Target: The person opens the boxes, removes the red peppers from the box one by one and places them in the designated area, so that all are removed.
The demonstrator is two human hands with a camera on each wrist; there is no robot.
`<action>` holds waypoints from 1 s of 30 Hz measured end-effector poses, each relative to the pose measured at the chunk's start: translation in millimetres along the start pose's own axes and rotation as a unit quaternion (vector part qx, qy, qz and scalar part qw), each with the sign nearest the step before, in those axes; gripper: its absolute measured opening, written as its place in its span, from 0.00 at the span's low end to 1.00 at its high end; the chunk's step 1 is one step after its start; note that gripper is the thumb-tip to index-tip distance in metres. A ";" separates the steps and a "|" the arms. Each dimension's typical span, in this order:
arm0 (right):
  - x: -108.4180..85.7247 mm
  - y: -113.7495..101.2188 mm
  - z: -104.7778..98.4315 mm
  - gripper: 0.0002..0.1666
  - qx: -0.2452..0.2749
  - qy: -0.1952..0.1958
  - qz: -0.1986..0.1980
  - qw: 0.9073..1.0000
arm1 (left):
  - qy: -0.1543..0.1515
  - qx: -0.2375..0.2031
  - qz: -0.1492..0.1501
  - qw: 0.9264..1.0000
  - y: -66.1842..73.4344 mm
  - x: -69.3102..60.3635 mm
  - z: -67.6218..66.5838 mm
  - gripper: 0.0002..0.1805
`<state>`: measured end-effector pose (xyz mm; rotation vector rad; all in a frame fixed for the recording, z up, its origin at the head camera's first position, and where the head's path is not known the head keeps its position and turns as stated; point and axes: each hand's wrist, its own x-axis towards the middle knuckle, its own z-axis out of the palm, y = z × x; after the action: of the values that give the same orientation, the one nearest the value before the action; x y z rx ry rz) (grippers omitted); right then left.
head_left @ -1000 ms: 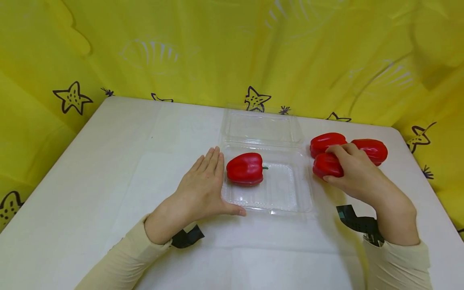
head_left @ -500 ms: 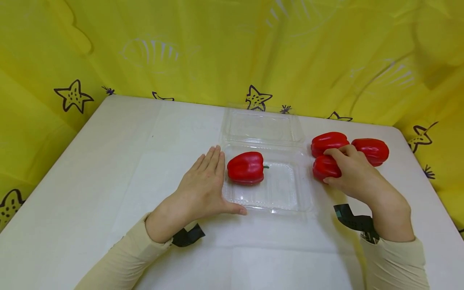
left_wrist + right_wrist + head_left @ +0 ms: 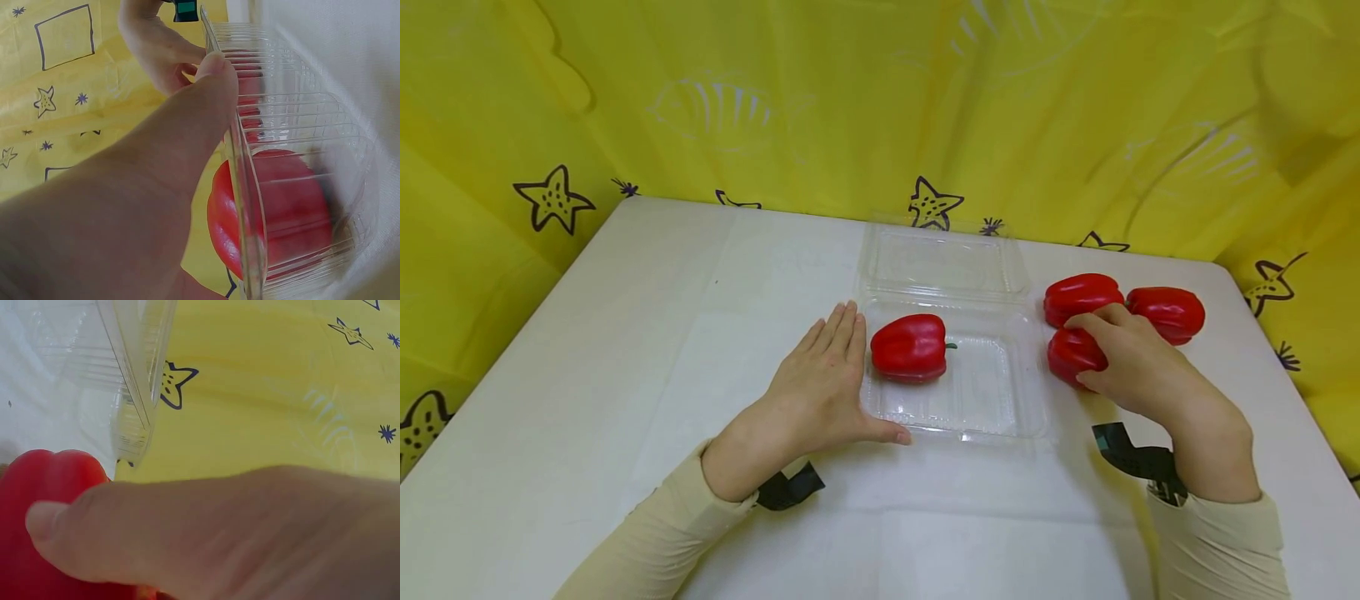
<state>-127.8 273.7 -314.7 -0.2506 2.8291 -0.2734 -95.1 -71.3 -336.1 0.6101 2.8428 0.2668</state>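
Note:
A clear plastic clamshell container point(image 3: 988, 387) lies open on the table, its lid folded back. One red bell pepper point(image 3: 908, 348) with a short green stem lies on its side in the left part of the base. My left hand point(image 3: 816, 392) rests along the container's left side, fingers straight and thumb spread over the front rim; the left wrist view shows that thumb point(image 3: 215, 67) touching the rim. Right of the container, my right hand point(image 3: 1138, 362) grips another red bell pepper point(image 3: 1071, 357), thumb in front and fingers over the top. The hand hides that pepper's right end.
Two more red bell peppers, one behind the right hand point(image 3: 1081, 297) and one farther right point(image 3: 1168, 312), lie close by. The container's lid point(image 3: 940, 262) reaches toward the table's back edge. A yellow patterned curtain point(image 3: 850, 108) hangs behind the white table point(image 3: 625, 350).
The right thumb and fingers have shifted slightly on the pepper, which has turned a little. My left hand and the container have stayed in place.

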 end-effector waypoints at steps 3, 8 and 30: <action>0.3 -0.3 0.2 0.45 -0.002 0.001 -0.010 1.000 | 0.000 0.000 0.000 1.000 0.1 0.3 -0.2 0.77; -0.1 -0.3 0.6 0.42 0.002 0.001 -0.020 1.000 | -0.001 0.002 0.000 1.000 -0.2 0.7 -0.3 0.77; -15.5 -45.2 -10.3 0.28 0.027 0.169 -0.132 0.976 | -0.005 0.000 -0.002 1.000 -0.3 1.5 0.3 0.77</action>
<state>-109.8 234.8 -291.3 -0.6267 3.1123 -0.4917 -96.5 -70.9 -336.7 0.6043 2.8340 0.2612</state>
